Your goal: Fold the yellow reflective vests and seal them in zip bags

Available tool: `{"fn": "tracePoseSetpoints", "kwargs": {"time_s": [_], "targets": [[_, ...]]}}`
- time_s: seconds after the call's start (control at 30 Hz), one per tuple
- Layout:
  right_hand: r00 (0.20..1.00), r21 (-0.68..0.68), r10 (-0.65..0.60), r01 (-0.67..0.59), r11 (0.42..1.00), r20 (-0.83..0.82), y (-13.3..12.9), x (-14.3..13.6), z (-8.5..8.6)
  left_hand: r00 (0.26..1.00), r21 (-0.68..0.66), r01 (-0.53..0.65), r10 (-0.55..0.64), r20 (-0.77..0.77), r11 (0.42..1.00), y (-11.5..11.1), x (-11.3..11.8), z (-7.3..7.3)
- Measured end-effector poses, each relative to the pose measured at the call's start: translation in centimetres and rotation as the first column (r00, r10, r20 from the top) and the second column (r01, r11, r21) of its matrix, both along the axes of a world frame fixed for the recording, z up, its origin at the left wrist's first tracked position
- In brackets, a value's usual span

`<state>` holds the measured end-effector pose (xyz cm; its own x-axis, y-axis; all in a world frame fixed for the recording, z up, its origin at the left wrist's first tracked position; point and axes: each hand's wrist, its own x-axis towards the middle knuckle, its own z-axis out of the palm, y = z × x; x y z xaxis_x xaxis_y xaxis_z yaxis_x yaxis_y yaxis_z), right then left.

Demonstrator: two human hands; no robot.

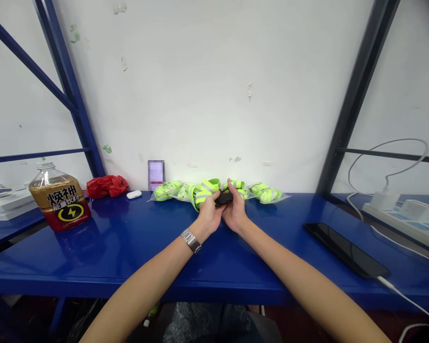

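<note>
Both of my hands meet over the middle of the blue table, near its back. My left hand (209, 214) is closed on a black plastic piece (224, 197) that looks like a buckle. My right hand (236, 209) wraps the same piece from the other side, with its thumb pointing up. A neon yellow-green strap (204, 191) with a grey reflective stripe loops up beside the left fingers. Part of the buckle and most fingertips are hidden. Just behind the hands lie similar straps in clear bags, one bag (168, 189) to the left and another bag (267, 193) to the right.
On the blue table (128, 247) stand a large drink bottle (62, 197), a red plastic bag (107, 186) and a white earphone case (134, 194). A phone (156, 175) leans on the wall. At right, a black phone (346, 248) is on a cable near a power strip (403, 216).
</note>
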<state>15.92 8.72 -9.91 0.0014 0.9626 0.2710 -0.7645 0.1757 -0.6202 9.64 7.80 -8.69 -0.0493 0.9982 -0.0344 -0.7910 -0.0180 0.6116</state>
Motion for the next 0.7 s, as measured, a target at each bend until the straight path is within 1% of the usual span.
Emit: {"fn": "tracePoseSetpoints", "kwargs": {"time_s": [0.07, 0.17, 0.23, 0.3, 0.37, 0.43, 0.5, 0.57, 0.63, 0.7], "targets": [[0.998, -0.031, -0.046, 0.047, 0.998, 0.034, 0.1, 0.2, 0.2, 0.999, 0.019, -0.047, 0.048, -0.017, 0.999, 0.3, 0.0, -0.1], [0.990, -0.030, -0.037, 0.041, 0.999, 0.135, 0.3, 0.9, 0.3, 0.993, 0.048, -0.107, 0.109, -0.044, 0.993, 0.8, -0.3, 0.0], [0.985, 0.015, -0.028, 0.026, 1.000, 0.171, 0.3, 1.3, 0.4, 0.994, 0.077, -0.085, 0.089, -0.058, 0.993, 1.0, -0.5, 0.1], [0.986, 0.044, -0.032, 0.025, 0.999, 0.162, 0.3, 1.7, 0.7, 0.996, 0.120, -0.037, 0.045, -0.070, 0.992, 1.0, -0.7, 0.1], [0.990, 0.035, -0.022, 0.017, 0.999, 0.136, 0.4, 1.9, 0.9, 0.997, 0.154, -0.008, 0.020, -0.076, 0.988, 0.9, -0.7, 0.3], [0.993, 0.009, -0.025, 0.024, 1.000, 0.115, 0.5, 2.0, 1.1, 0.997, 0.150, -0.013, 0.023, -0.070, 0.989, 0.7, -0.6, 0.4], [0.993, -0.020, -0.043, 0.046, 0.999, 0.114, 0.6, 1.9, 1.1, 0.996, 0.101, -0.052, 0.059, -0.061, 0.994, 0.5, -0.5, 0.5], [0.990, -0.059, -0.060, 0.068, 0.996, 0.125, 0.7, 1.6, 1.1, 0.990, 0.038, -0.111, 0.114, -0.083, 0.993, 0.7, -0.4, 0.5], [0.988, -0.112, -0.071, 0.086, 0.990, 0.135, 0.7, 1.3, 1.1, 0.972, 0.002, -0.180, 0.178, -0.151, 0.984, 1.1, -0.6, 0.2], [0.983, -0.146, -0.102, 0.125, 0.981, 0.150, 0.8, 1.1, 0.8, 0.933, 0.035, -0.256, 0.256, -0.254, 0.966, 1.6, -1.0, -0.4]]}}
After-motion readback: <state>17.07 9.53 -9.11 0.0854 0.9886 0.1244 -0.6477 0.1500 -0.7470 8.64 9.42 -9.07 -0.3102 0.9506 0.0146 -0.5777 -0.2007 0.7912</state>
